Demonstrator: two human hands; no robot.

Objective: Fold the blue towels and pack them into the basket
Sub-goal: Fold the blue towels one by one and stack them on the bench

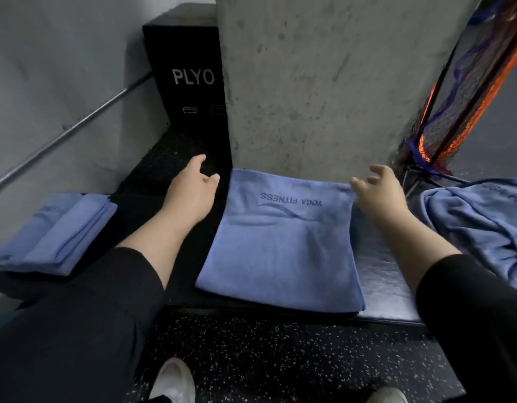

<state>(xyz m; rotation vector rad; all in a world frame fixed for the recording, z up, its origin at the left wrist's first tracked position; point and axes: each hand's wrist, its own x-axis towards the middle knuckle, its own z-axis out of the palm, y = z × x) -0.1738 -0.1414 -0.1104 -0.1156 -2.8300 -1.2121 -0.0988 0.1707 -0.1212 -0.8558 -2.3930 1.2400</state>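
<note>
Towel [280, 251], soft blue folded rectangle

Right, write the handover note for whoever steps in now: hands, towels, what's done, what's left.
Left hand: open, holding nothing, hovering just left of the half-folded towel.
Right hand: open, fingers spread at that towel's far right corner; contact unclear.
Half-folded towel: flat on the dark bench in front of the concrete pillar, logo facing up.
Folded stack: on the left, already done.
Unfolded towels: bunched in a heap on the right.
No basket can be made out in this view.
Left: finish folding the middle towel, fold the heap, then pack everything.
</note>
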